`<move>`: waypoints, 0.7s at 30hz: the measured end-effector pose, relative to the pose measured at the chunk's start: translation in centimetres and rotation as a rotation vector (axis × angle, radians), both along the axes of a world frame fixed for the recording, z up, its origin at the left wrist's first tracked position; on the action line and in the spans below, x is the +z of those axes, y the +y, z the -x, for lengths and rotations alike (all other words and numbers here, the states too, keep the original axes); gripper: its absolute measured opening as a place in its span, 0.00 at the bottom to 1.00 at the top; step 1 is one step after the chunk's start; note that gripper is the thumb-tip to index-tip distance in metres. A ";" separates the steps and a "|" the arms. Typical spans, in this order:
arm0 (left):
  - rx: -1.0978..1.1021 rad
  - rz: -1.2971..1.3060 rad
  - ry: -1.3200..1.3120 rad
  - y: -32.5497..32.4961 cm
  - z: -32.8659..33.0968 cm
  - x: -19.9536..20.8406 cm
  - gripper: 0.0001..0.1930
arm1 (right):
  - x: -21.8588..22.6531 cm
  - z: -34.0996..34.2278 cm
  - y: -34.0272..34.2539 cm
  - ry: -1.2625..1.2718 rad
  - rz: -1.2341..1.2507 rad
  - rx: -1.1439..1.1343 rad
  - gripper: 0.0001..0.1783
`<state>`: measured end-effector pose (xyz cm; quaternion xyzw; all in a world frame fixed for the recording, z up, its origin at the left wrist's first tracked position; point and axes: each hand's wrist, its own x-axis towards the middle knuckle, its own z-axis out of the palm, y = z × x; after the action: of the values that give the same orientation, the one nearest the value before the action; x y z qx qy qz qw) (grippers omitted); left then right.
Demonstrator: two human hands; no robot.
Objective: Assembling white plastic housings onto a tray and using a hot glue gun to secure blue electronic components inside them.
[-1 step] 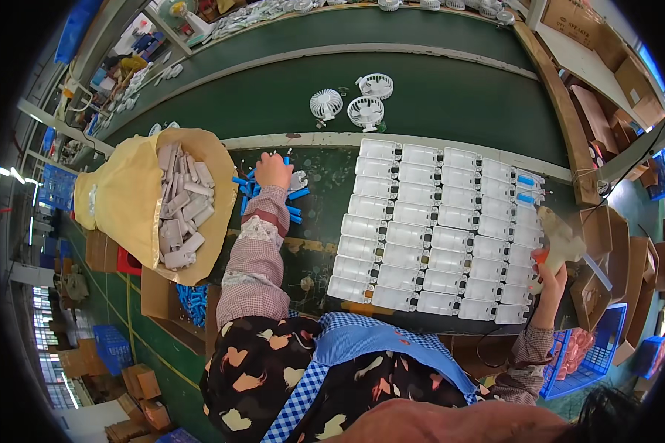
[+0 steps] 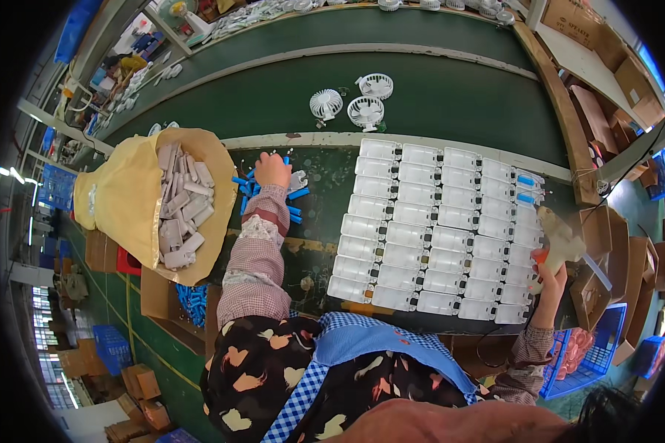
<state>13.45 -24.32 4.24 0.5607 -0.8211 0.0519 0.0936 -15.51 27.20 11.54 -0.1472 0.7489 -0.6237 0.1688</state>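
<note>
My left hand (image 2: 273, 171) reaches into a small pile of blue cylindrical batteries (image 2: 295, 212), its fingers curled down around one. A pale plate-like part (image 2: 298, 179) lies beside the hand. On the right, my right hand (image 2: 551, 286) grips a translucent hot glue gun (image 2: 560, 242), a finger at its orange trigger and a glue stick (image 2: 597, 272) sticking out of its back. Rows of white plastic housings (image 2: 408, 233) cover the bench between my hands. Two housings at the far right corner hold blue batteries (image 2: 525, 198).
A yellow sack (image 2: 125, 184) of pale plastic parts (image 2: 185, 207) leans open at the left. Below it stands a carton (image 2: 157, 299) with more blue batteries. White fan heads (image 2: 366, 112) lie on the green conveyor belt (image 2: 451, 96). A blue crate (image 2: 606, 354) stands at the lower right.
</note>
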 end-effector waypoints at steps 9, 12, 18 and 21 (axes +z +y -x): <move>-0.182 -0.475 0.959 -0.2 -3.8 3.5 0.09 | -0.5 0.1 0.3 0.003 0.068 -0.011 0.20; -0.119 -0.806 1.303 1.7 -4.6 7.0 0.12 | -0.1 0.0 0.3 -0.002 0.084 -0.039 0.20; -0.396 -1.005 1.478 5.0 -1.2 8.6 0.10 | -0.8 0.1 2.3 0.029 -0.084 -0.139 0.16; -0.372 -0.819 1.317 6.9 0.0 10.1 0.07 | -0.8 0.1 0.5 0.055 -0.046 -0.060 0.11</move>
<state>13.42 -17.40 14.34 0.3198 -0.6310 -0.6123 0.3530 -15.56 27.72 10.72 -0.1379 0.7714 -0.6068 0.1329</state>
